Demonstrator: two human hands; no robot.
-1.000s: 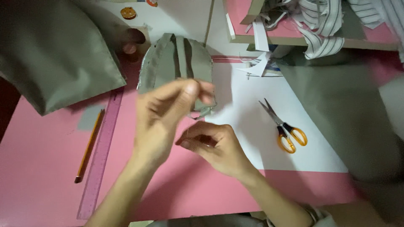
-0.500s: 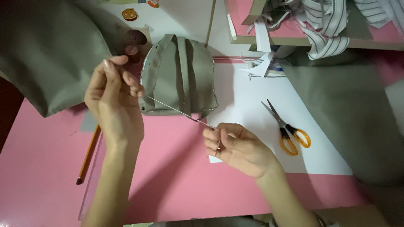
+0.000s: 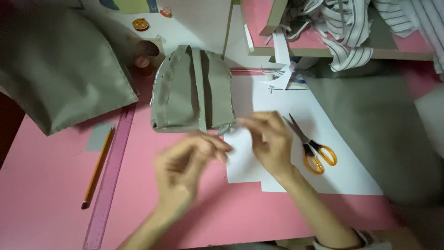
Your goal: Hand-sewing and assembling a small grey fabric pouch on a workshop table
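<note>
A small grey-green fabric piece with sewn straps (image 3: pixel 192 90) lies on the pink table (image 3: pixel 41 185). My left hand (image 3: pixel 187 166) is blurred just below its lower edge, fingers pinched together. My right hand (image 3: pixel 270 139) hovers over the white paper (image 3: pixel 342 171), fingers also pinched, close to the left hand. A thin thread seen earlier between the hands is lost in the blur. Orange-handled scissors (image 3: pixel 314 150) lie on the paper right beside my right hand.
A large grey-green cloth (image 3: pixel 60 74) covers the far left. A pencil (image 3: pixel 98 169) and a pink ruler (image 3: pixel 111 176) lie at left. A raised pink board (image 3: pixel 323 46) with striped fabric (image 3: pixel 351 28) and paper scraps stands at the back right.
Half a second ago my hands were apart with a thread stretched between them. My left hand has come down and right; both hands now meet below the fabric piece.
</note>
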